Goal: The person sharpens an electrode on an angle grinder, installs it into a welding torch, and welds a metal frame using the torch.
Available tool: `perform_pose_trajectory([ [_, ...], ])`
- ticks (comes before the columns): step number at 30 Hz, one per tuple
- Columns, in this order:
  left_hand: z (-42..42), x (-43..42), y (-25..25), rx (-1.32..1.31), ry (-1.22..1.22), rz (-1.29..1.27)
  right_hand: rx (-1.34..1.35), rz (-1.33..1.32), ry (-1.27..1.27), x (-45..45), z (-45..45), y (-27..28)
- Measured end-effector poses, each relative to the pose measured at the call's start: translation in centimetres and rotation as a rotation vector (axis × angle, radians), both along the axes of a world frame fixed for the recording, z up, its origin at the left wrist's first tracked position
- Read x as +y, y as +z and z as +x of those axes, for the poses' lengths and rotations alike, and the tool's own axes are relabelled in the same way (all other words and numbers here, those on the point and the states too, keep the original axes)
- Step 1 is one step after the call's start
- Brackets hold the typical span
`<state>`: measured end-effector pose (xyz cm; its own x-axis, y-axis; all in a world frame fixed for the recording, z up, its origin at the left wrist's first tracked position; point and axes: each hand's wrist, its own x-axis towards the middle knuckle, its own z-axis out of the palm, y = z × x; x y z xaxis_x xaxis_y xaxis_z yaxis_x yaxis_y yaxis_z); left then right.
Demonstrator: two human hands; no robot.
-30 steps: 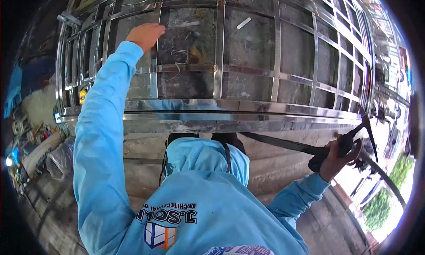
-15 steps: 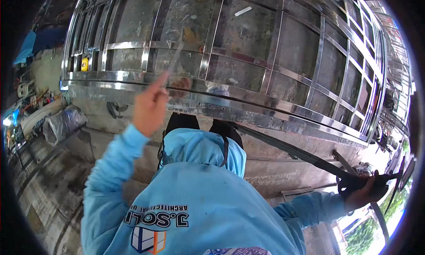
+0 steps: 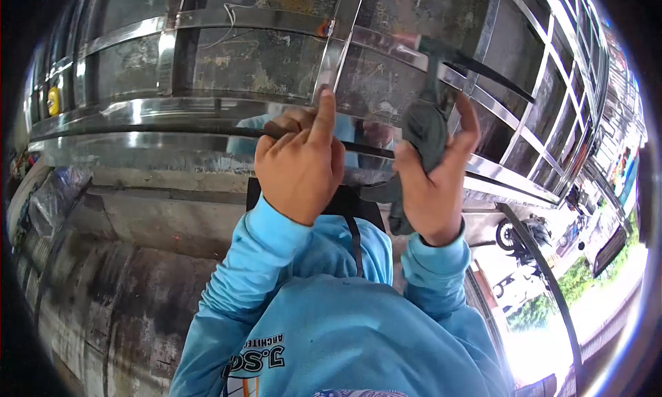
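My left hand (image 3: 300, 169) is over the near rail of a shiny stainless steel frame (image 3: 207, 106). Its index finger points at an upright bar (image 3: 334, 59), at or nearly touching it, while the other fingers are curled with nothing visible in them. In my right hand (image 3: 438, 183) is what looks like a TIG welding torch (image 3: 426, 125), with a dark grey handle, a long thin black back cap and a slightly blurred reddish nozzle pointing left. Its dark sheathed cable (image 3: 383, 190) hangs down by my lap. Both hands reflect in the polished steel.
The frame lies on a stained metal table (image 3: 276, 73). A yellow tape measure (image 3: 54, 101) rests at its far left, and a thin white wire (image 3: 231, 14) near the top. A plastic-wrapped bundle (image 3: 55, 200) sits at left. A motorcycle (image 3: 527, 242) stands beyond a rail at right.
My right hand has brought the torch from the far right to above the frame. My left hand has moved right, to another bar. The view has shifted along the frame.
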<state>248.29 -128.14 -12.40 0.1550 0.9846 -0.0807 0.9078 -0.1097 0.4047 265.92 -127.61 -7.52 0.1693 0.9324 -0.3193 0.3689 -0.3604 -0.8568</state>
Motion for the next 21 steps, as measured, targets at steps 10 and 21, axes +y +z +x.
perform_pose_trajectory([
  [10,-0.6,1.4,-0.1,-0.014,-0.057,-0.052,0.089,-0.088,-0.106,1.3,-3.9,-3.4],
  [21,-0.7,2.0,-0.3,-0.047,-0.058,-0.108,0.053,-0.112,-0.101,0.8,-3.9,-3.3],
])
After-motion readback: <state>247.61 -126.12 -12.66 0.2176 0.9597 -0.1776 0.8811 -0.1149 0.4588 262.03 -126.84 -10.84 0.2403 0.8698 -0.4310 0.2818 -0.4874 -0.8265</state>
